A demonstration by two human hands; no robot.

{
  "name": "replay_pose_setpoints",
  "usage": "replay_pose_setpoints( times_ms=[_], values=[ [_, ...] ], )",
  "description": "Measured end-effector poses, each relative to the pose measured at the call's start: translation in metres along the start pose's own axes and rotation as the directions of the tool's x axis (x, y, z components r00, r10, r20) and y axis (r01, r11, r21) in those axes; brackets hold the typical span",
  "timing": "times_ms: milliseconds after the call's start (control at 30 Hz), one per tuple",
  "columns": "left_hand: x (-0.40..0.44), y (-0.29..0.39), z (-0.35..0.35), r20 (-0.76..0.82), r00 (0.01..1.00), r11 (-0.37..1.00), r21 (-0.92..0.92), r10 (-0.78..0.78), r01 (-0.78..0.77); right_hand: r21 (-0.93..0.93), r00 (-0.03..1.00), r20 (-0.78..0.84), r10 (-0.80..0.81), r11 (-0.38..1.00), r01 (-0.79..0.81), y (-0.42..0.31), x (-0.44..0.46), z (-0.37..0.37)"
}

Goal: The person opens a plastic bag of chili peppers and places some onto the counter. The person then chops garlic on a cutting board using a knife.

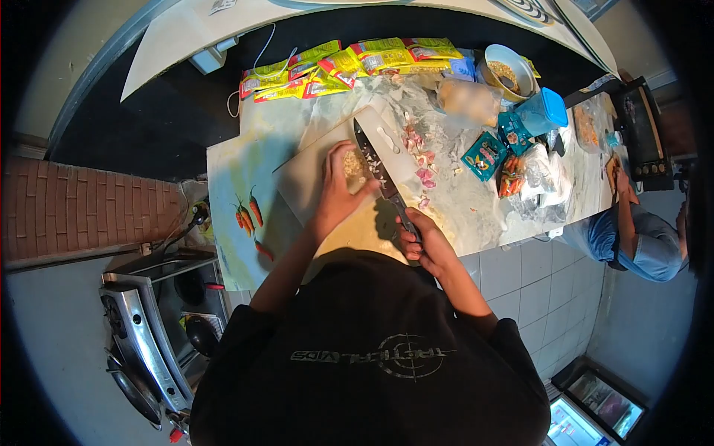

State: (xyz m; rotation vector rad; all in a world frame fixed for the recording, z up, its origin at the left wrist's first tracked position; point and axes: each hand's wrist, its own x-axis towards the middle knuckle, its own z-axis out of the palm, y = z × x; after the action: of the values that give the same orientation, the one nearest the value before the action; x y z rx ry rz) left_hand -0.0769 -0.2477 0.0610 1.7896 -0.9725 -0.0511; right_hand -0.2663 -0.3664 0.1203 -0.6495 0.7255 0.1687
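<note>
My right hand (430, 244) is wrapped round the black handle of a kitchen knife (375, 163). Its dark blade points away from me over a white cutting board (309, 175), with pale chopped bits stuck to it. A heap of finely chopped garlic (352, 165) lies on the board, just left of the blade. Curved around that heap is my left hand (338, 186), thumb apart from the fingers and reaching close to the blade; whether it touches the metal I cannot tell. Pinkish peels (422, 160) are scattered to the right of the board.
Several red chillies (245, 215) lie at the left. Yellow packets (349, 63) line the back, beside a bowl (509, 73). Teal sachets (485, 156), a blue container (543, 110) and plastic bags (543, 175) sit at the right. Another person (639, 230) stands beyond; a stove (141, 342) is at left.
</note>
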Motion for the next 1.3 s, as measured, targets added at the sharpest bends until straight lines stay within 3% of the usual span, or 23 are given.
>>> replay_pose_setpoints(
  times_ms=[67,267,1300],
  values=[
    [-0.003,0.003,0.007,0.01,0.998,0.998,-0.031,0.054,-0.054,0.056,0.999,0.025,0.031,0.998,-0.032,0.001,0.002,0.003],
    [-0.006,0.002,0.013,0.002,1.0,1.0,0.013,-0.025,0.025,0.148,0.996,0.045,0.074,0.986,-0.08,0.003,0.0,0.014],
    [0.054,-0.074,0.008,0.001,0.999,0.968,0.247,0.043,-0.042,0.034,0.992,0.006,0.13,0.991,-0.13,0.0,-0.033,0.008]
  ],
)
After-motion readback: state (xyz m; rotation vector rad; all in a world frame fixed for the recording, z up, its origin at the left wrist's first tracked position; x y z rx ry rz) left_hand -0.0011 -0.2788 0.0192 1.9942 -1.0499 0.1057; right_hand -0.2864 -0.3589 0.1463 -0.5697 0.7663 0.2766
